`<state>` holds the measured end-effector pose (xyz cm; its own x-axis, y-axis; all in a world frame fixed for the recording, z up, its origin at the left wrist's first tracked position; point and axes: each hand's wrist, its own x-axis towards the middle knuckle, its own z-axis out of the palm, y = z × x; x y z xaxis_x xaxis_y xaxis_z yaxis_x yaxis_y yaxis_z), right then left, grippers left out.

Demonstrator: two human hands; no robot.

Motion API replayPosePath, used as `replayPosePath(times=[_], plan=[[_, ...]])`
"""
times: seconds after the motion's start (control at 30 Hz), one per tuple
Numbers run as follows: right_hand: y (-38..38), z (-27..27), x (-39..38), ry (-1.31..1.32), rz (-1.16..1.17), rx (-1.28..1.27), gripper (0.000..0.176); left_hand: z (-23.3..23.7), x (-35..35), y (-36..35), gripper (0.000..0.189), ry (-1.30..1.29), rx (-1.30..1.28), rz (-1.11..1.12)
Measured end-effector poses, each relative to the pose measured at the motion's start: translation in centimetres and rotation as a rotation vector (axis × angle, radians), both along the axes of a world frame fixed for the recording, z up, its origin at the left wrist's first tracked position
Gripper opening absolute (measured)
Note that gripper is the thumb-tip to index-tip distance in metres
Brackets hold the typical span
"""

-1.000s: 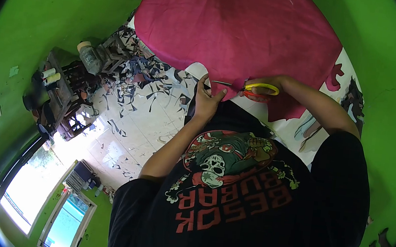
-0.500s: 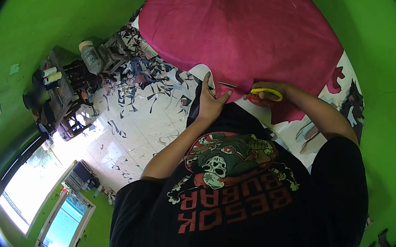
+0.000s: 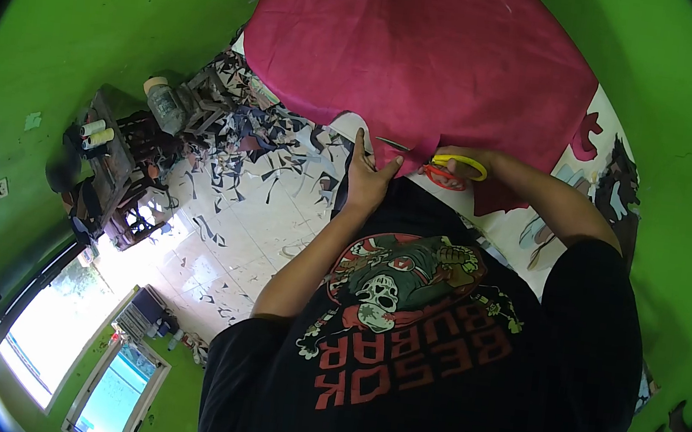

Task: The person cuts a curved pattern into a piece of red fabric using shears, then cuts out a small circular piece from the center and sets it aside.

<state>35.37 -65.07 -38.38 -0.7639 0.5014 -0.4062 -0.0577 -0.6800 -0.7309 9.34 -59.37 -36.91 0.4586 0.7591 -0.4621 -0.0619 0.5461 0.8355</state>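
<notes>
A large crimson sheet (image 3: pixel 432 55), leather-like, spreads in front of me with its near edge close to my body. My left hand (image 3: pixel 370 178) pinches that edge between thumb and fingers, beside a pale curved patch (image 3: pixel 350 123). My right hand (image 3: pixel 474 157) grips scissors (image 3: pixel 483 171) with one yellow and one red handle loop. Their blades point left into the crimson sheet near my left thumb; part of a blade shows above the material, and the rest is hidden.
The sheet rests on a white surface (image 3: pixel 524 228) with dark cut pieces (image 3: pixel 620 192) at its right. Many dark scraps (image 3: pixel 253 133) litter the tiled floor (image 3: pixel 252 214). At left stand a wooden rack (image 3: pixel 113 160) with thread spools (image 3: pixel 99 137) and a large jar (image 3: pixel 164 106).
The scissors have shifted slightly left, and the red handle loop shows more fully, farther from the yellow one. My left hand keeps nearly the same hold on the sheet.
</notes>
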Motion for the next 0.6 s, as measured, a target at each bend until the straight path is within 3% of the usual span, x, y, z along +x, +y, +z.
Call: replayPosePath(times=[0.27, 0.37, 0.5, 0.6], plan=[[0.3, 0.2, -0.3, 0.037, 0.001, 0.035, 0.089, -0.8, 0.3, -1.2, 0.053, 0.081, -0.014, 0.101], [0.5, 2.5, -1.4, -0.01, -0.026, 0.055, 0.1, -0.7, 0.3, -1.3, 0.056, 0.076, -0.014, 0.108], [0.4, 1.9, -1.4, 0.077, -0.012, 0.026, 0.09, -0.6, 0.4, -1.2, 0.056, 0.035, -0.028, 0.131], [0.4, 1.8, -1.6, 0.005, -0.031, 0.155, 0.089, -0.8, 0.4, -1.3, 0.057, 0.062, -0.069, 0.154]])
